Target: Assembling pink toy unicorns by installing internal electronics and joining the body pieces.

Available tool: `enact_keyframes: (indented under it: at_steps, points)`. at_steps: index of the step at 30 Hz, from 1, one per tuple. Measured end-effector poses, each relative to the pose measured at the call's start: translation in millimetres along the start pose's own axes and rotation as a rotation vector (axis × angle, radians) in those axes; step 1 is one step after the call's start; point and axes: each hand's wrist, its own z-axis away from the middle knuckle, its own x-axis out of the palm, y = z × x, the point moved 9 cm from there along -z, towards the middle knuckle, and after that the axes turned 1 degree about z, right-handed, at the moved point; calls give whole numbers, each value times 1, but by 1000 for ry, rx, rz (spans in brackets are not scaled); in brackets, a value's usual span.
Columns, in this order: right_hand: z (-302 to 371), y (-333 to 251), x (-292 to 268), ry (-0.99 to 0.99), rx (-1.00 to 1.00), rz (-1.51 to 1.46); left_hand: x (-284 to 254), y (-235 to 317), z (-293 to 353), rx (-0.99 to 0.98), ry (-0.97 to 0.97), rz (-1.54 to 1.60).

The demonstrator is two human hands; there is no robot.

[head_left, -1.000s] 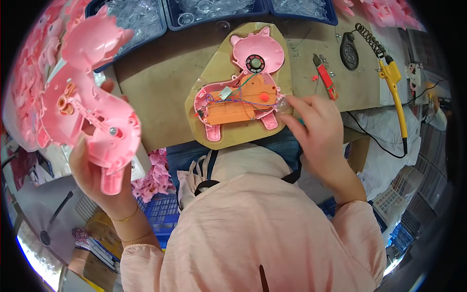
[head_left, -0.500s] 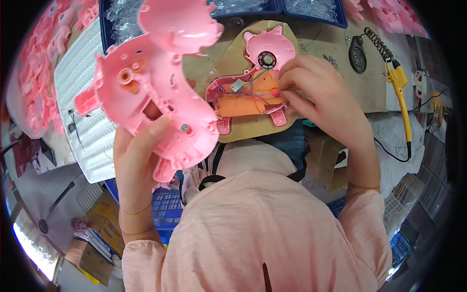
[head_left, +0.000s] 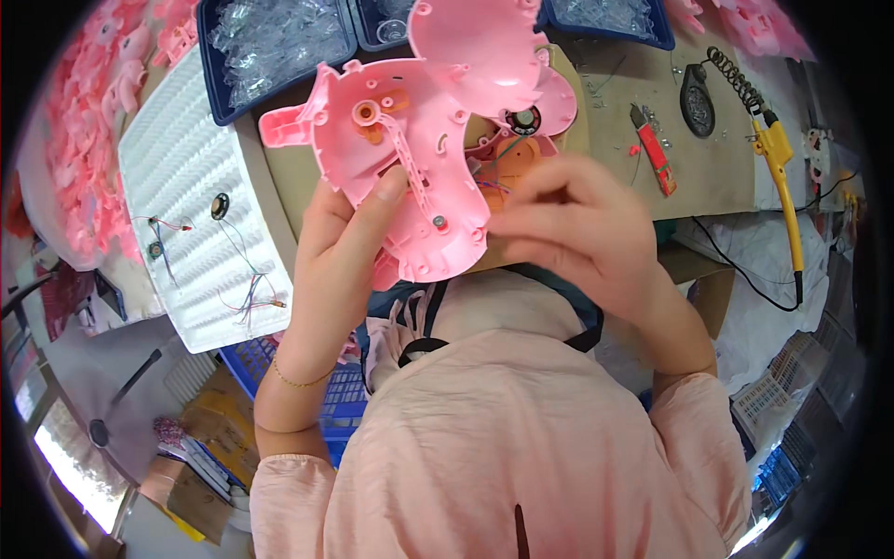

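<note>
My left hand grips a pink plastic animal-shaped shell half with the thumb over its hollow inner side. This half is held up, tilted, over a second pink shell half lying on a tan board. The lower half carries a round black speaker, an orange inner part and thin wires; much of it is hidden behind the raised half. Close by the raised half's right edge is my right hand, fingers bent and spread. Whether its fingertips touch the edge I cannot tell.
A white ribbed tray with wired parts lies left. Blue bins of clear plastic pieces stand at the back. On the right are a red cutter knife, a black oval object and a yellow soldering iron. Pink parts pile far left.
My left hand has carried the pink shell half rightward, so it now covers much of the lower half. My right hand has left the red knob and moved down beside the raised shell's edge.
</note>
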Motion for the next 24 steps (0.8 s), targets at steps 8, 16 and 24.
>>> enact_keyframes:
  at_steps: [8,16,24]
  points:
    - [14,39,0,136,545,-384,3,0,-6,7,24,-234]
    - [25,34,-10,195,592,-371,15,10,1,38,95,-450]
    - [3,-6,-15,260,170,251,29,10,3,71,126,-600]
